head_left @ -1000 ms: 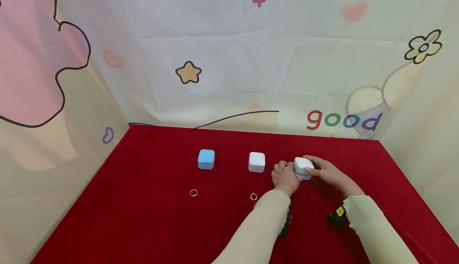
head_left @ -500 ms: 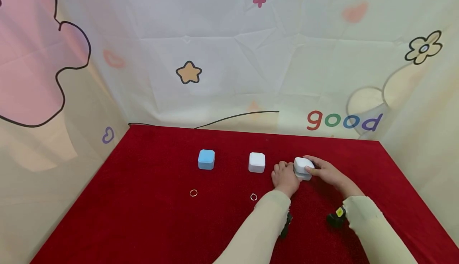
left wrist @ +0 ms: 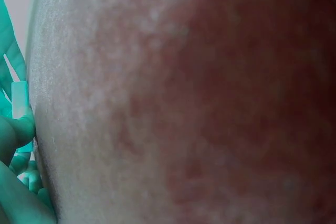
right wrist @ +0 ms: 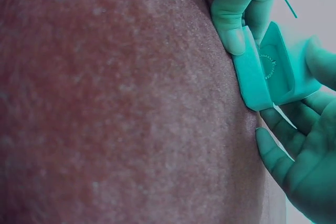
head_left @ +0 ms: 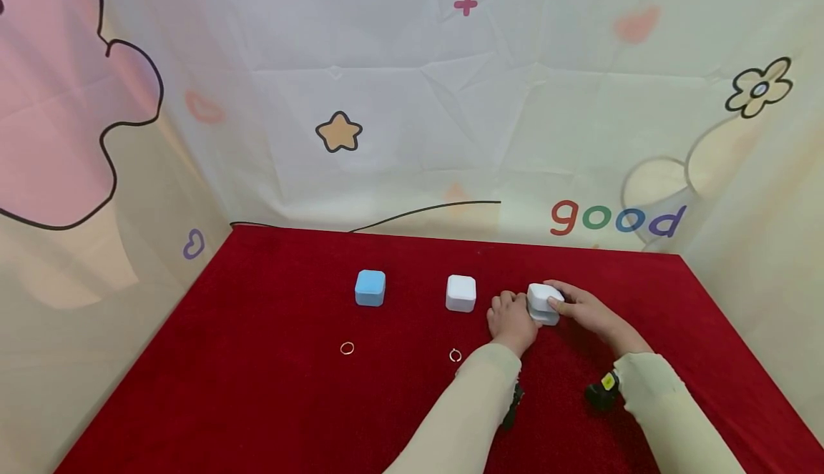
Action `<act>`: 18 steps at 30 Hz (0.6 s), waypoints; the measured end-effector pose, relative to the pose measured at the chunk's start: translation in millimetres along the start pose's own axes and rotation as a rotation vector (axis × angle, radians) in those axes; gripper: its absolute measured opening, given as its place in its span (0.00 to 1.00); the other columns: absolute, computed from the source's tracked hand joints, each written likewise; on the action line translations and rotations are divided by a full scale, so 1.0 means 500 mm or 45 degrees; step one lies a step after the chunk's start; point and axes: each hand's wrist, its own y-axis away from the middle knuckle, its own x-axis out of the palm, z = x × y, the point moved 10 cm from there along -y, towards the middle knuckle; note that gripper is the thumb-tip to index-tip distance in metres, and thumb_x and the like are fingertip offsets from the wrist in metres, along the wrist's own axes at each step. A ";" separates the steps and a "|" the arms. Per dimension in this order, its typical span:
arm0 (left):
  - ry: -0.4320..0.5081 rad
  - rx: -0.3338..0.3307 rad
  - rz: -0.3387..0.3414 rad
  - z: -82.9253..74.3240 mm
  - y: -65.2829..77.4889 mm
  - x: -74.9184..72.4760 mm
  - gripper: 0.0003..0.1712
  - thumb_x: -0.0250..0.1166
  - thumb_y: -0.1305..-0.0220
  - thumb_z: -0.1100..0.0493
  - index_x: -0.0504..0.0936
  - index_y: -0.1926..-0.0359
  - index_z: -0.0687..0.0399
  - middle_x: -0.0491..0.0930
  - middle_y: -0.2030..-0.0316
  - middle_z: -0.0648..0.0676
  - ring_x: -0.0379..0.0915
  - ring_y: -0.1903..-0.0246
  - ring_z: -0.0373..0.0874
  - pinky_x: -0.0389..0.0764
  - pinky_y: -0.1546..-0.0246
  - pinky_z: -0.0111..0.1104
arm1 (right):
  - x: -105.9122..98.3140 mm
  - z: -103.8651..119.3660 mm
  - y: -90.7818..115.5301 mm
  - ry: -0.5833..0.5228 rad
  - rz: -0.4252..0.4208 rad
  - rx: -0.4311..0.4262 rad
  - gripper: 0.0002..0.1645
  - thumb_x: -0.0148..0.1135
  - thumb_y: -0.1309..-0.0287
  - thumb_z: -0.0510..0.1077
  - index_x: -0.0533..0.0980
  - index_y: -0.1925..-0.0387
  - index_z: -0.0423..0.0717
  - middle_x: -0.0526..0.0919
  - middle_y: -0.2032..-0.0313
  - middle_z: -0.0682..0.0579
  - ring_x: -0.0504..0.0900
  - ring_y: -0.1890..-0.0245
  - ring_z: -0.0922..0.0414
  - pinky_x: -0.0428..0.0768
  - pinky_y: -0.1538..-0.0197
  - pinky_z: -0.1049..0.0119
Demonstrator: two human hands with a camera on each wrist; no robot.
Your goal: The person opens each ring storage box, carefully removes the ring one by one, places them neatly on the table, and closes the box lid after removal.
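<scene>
At the right of the red table, both hands are on a white ring box (head_left: pixel 543 298), which looks green in the tinted right wrist view. Its lid (right wrist: pixel 307 69) is partly raised from the base (right wrist: pixel 253 72), and a ring (right wrist: pixel 270 67) shows inside. My left hand (head_left: pixel 513 320) grips the base from the left, its thumb against the side. My right hand (head_left: pixel 589 314) holds the lid between thumb and fingers. In the left wrist view, the box (left wrist: pixel 20 98) and fingers show only at the left edge; blurred cloth fills most of it.
A second white box (head_left: pixel 460 294) and a light blue box (head_left: pixel 370 288) stand closed to the left on the red cloth (head_left: pixel 270 388). In front lie two rings, one gold (head_left: pixel 347 348) and one silvery (head_left: pixel 455 354). A printed curtain (head_left: pixel 412 102) encloses the table.
The lid of the held ring box tilts slightly more than before, with a wider gap above the base. Both hands stay in nearly the same place. Nothing else has moved.
</scene>
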 end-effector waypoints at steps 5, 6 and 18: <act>-0.014 0.001 -0.011 0.000 -0.004 0.005 0.26 0.70 0.35 0.46 0.80 0.38 0.43 0.74 0.44 0.46 0.65 0.48 0.39 0.69 0.46 0.30 | -0.001 -0.001 0.001 -0.003 0.002 0.009 0.36 0.50 0.23 0.47 0.56 0.24 0.31 0.65 0.33 0.27 0.67 0.35 0.34 0.73 0.35 0.39; -0.015 0.001 -0.012 0.001 -0.005 0.005 0.26 0.70 0.35 0.45 0.80 0.37 0.43 0.74 0.44 0.46 0.65 0.48 0.39 0.69 0.46 0.30 | -0.001 -0.002 0.001 0.001 0.001 0.014 0.37 0.50 0.23 0.48 0.55 0.24 0.31 0.65 0.33 0.27 0.67 0.35 0.35 0.73 0.35 0.39; -0.010 0.011 0.006 -0.001 -0.003 0.001 0.26 0.69 0.34 0.46 0.79 0.37 0.44 0.74 0.44 0.47 0.65 0.48 0.40 0.68 0.46 0.30 | -0.002 -0.007 0.001 -0.016 0.006 0.088 0.38 0.49 0.22 0.53 0.55 0.23 0.34 0.64 0.32 0.28 0.67 0.36 0.36 0.75 0.36 0.42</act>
